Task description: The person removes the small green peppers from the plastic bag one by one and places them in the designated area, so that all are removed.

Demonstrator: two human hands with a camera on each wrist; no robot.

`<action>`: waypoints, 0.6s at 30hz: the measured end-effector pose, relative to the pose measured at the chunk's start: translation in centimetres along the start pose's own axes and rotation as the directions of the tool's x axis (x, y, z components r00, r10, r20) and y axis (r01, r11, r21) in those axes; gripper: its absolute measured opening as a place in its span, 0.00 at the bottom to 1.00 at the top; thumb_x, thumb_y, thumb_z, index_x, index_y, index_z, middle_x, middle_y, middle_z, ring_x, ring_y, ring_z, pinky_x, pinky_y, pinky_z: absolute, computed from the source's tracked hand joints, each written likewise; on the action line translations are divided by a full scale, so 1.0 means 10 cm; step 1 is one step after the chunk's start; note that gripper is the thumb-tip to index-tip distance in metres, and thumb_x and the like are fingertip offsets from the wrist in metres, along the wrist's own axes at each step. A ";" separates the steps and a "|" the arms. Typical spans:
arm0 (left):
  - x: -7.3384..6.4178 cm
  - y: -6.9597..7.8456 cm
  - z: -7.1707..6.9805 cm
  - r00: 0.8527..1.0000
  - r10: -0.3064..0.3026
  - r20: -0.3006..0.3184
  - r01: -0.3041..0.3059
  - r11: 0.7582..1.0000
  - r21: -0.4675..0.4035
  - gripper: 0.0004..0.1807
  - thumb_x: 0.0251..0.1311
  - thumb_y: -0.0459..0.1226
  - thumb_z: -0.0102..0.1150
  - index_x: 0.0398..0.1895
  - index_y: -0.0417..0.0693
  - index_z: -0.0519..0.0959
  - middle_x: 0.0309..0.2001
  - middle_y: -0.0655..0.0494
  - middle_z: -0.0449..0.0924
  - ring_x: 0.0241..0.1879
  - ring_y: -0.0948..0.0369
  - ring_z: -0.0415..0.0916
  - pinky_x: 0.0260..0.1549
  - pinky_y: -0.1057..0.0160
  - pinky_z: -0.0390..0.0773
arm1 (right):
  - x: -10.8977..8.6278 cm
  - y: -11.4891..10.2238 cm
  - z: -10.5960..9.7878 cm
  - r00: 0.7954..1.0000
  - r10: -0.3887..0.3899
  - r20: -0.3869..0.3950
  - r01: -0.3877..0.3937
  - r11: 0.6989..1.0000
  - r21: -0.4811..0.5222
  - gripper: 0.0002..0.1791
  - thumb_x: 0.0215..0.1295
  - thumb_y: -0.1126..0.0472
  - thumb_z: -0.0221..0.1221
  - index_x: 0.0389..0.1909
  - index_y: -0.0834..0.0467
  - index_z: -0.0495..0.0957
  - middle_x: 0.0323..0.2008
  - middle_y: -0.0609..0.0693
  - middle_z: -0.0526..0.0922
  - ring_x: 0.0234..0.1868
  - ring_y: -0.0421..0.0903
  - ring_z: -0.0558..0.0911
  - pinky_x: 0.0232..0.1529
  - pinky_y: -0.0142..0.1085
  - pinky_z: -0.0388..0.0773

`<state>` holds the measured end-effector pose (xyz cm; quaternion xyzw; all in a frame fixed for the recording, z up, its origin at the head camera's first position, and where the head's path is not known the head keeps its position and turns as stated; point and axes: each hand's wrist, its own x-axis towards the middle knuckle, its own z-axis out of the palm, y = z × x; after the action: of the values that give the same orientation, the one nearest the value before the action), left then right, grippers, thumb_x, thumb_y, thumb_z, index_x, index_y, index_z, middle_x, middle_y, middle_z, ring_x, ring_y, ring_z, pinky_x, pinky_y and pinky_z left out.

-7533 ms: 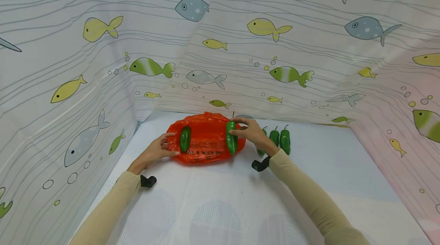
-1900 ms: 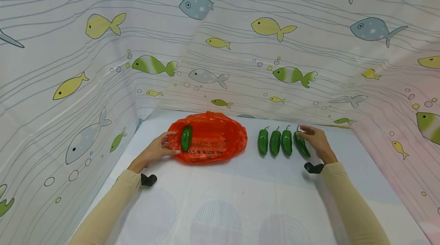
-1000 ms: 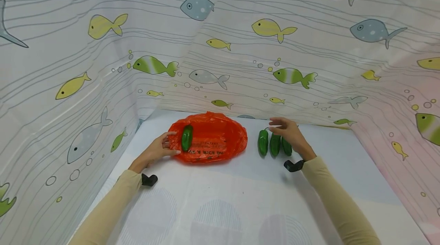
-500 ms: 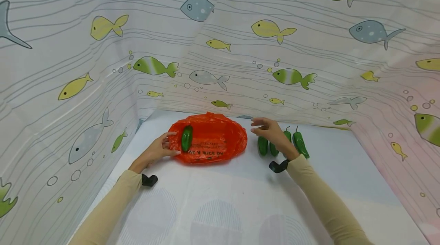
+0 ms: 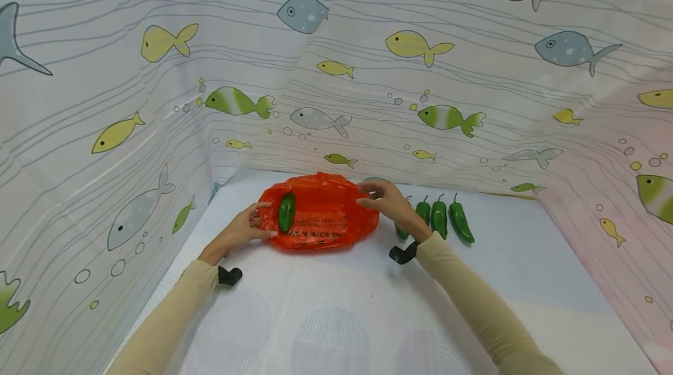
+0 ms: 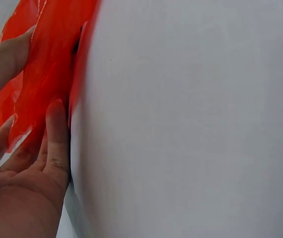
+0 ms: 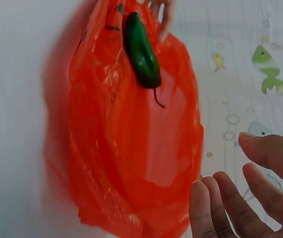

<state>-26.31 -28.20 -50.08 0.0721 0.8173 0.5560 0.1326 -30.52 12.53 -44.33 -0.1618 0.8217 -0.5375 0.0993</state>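
A red plastic bag, its mouth spread wide, sits toward the back of the table. Inside its left part lies one green chili pepper, its thin stem visible in the right wrist view. My left hand rests at the bag's left end, fingers extended and spread against the plastic. At the bag's right end is my right hand, fingers apart and holding nothing. Several green chili peppers stand in a row to the right; the rightmost pepper slants, and the leftmost pepper is partly hidden by my right hand.
A white patterned cloth covers the table. Fish-printed curtains enclose the back and both sides. A dark wrist mount juts from the right sleeve, and another mount from the left.
Earlier my right hand held a pepper at the bag's right end; that pepper later lay at the row's right end. The right hand has since returned leftward without anything. My left hand stayed put.
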 end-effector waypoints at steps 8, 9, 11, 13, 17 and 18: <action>0.08 -0.16 -0.02 1.000 0.008 -0.004 -0.008 1.000 -0.007 0.50 0.58 0.36 0.76 0.79 0.46 0.56 0.71 0.30 0.61 0.70 0.35 0.62 0.66 0.38 0.67 | 0.12 -0.09 0.24 0.997 -0.042 0.065 0.043 0.999 -0.002 0.30 0.68 0.57 0.68 0.68 0.61 0.74 0.64 0.63 0.77 0.55 0.54 0.80 0.58 0.52 0.78; 0.08 -0.16 -0.02 1.000 0.007 -0.002 -0.007 1.000 -0.002 0.50 0.57 0.37 0.76 0.79 0.46 0.56 0.71 0.30 0.62 0.70 0.36 0.62 0.66 0.39 0.68 | 0.13 -0.11 0.27 0.996 -0.047 0.075 0.048 0.999 0.000 0.30 0.68 0.57 0.68 0.68 0.61 0.74 0.64 0.63 0.78 0.55 0.54 0.80 0.58 0.53 0.78; 0.08 -0.16 -0.02 1.000 0.000 -0.004 0.000 1.000 -0.004 0.51 0.56 0.38 0.77 0.79 0.47 0.57 0.71 0.31 0.62 0.70 0.36 0.62 0.66 0.39 0.68 | 0.17 -0.13 0.33 0.994 -0.056 0.091 0.057 0.998 -0.004 0.30 0.68 0.57 0.69 0.68 0.61 0.74 0.63 0.63 0.78 0.55 0.54 0.80 0.57 0.52 0.78; 0.09 -0.16 -0.02 1.000 -0.008 -0.010 0.008 1.000 0.001 0.51 0.56 0.39 0.78 0.79 0.49 0.58 0.72 0.32 0.62 0.71 0.37 0.62 0.66 0.39 0.68 | 0.20 -0.15 0.39 0.992 -0.063 0.105 0.065 0.998 -0.018 0.31 0.68 0.56 0.69 0.68 0.61 0.74 0.63 0.62 0.78 0.55 0.55 0.80 0.56 0.51 0.79; 0.11 -0.17 -0.02 1.000 -0.001 -0.007 0.001 1.000 0.008 0.51 0.55 0.40 0.79 0.78 0.49 0.58 0.70 0.33 0.64 0.69 0.38 0.64 0.65 0.41 0.70 | 0.25 -0.20 0.53 0.988 -0.083 0.128 0.091 0.994 -0.054 0.30 0.68 0.56 0.69 0.68 0.60 0.75 0.63 0.61 0.79 0.54 0.54 0.80 0.54 0.48 0.81; 0.11 -0.17 -0.02 1.000 -0.003 -0.008 0.003 1.000 0.004 0.51 0.55 0.40 0.79 0.78 0.49 0.58 0.70 0.34 0.66 0.69 0.38 0.66 0.64 0.42 0.71 | 0.27 -0.21 0.56 0.987 -0.083 0.134 0.091 0.994 -0.052 0.29 0.68 0.56 0.69 0.68 0.59 0.76 0.63 0.61 0.79 0.54 0.54 0.80 0.54 0.50 0.80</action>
<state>-27.35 -28.69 -51.74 0.0690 0.8192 0.5544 0.1298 -30.77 6.01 -44.66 -0.2354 0.8206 -0.5055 0.1249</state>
